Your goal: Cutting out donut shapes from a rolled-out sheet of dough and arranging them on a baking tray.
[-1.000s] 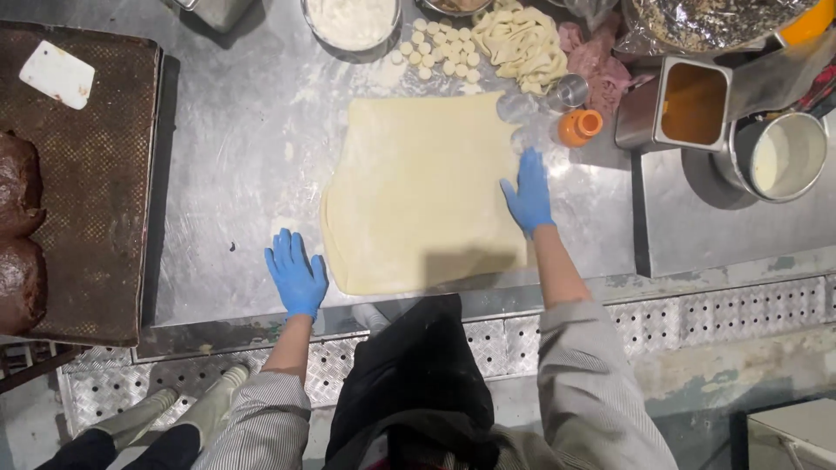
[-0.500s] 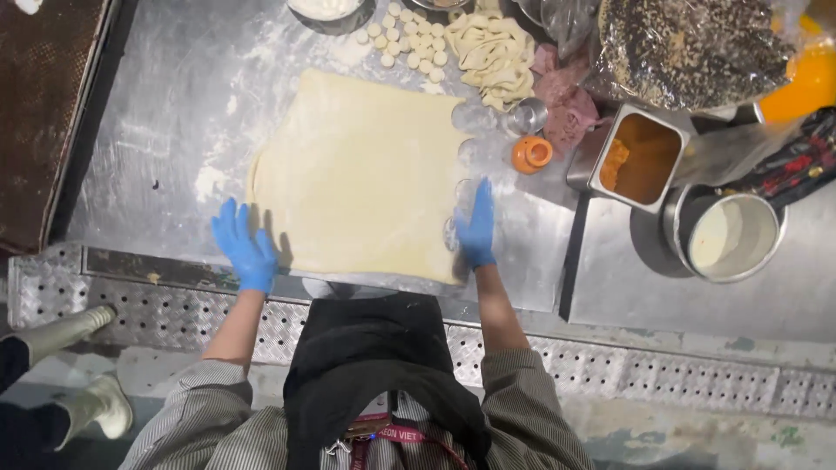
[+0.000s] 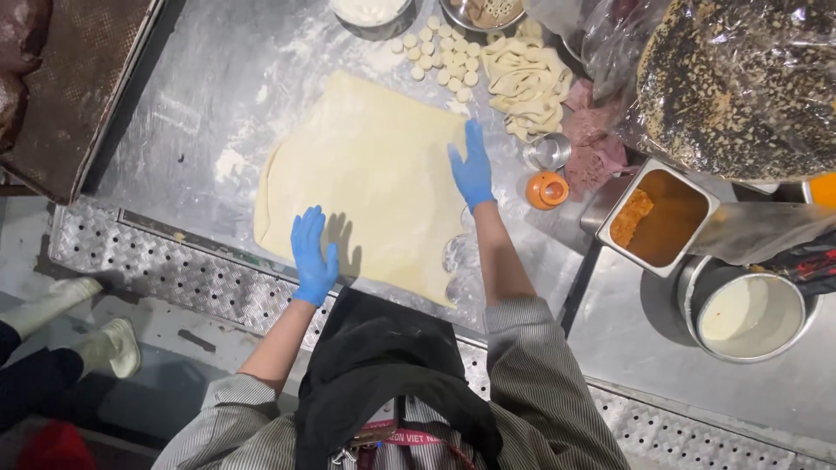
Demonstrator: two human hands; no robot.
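A big flat sheet of dough (image 3: 366, 187) lies in the middle of the frame on the floury metal table (image 3: 200, 87). The left hand (image 3: 312, 252), in a blue glove, lies flat and open on the lower left part of the dough. The right hand (image 3: 472, 167), also in a blue glove, lies flat and open on the right edge of the dough. The two hands are well apart and grip nothing.

The dough looks already rolled out thin and wide. Small round dough pieces (image 3: 442, 52) and a heap of dough strips (image 3: 527, 83) sit at the top of the frame, so some cutting looks done. This big sheet is whole, with no cuts to see in it.

To the right are an orange cup (image 3: 547, 190), a square metal tub (image 3: 662, 218) with orange sauce, and a round pot (image 3: 749, 313) with white stuff. A dark tray (image 3: 78, 96) is in the upper left.

Compared with half a second ago, the left hand has moved from beside the dough onto it, and the right hand has moved up along the right edge.
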